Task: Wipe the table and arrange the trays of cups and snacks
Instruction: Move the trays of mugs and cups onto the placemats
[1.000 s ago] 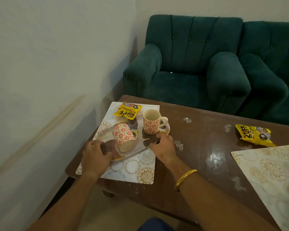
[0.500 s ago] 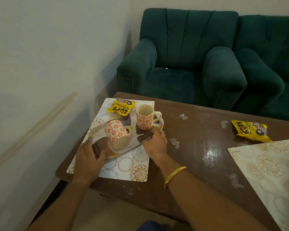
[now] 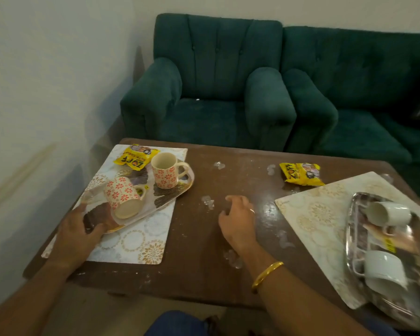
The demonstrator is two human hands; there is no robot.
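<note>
Two trays sit on mats at opposite ends of the counter (image 3: 240,180). The left hand (image 3: 79,235) grips the near end of the patterned tray (image 3: 172,192) (one floral cup (image 3: 123,200) on its side, another (image 3: 166,169) upright); the right hand (image 3: 238,219) hovers open and empty over smeared wood. Arranging seems underway; wiping likely calls for a cloth, none visible. The steel tray (image 3: 357,251) at the right edge is blurred and cut off.
</note>
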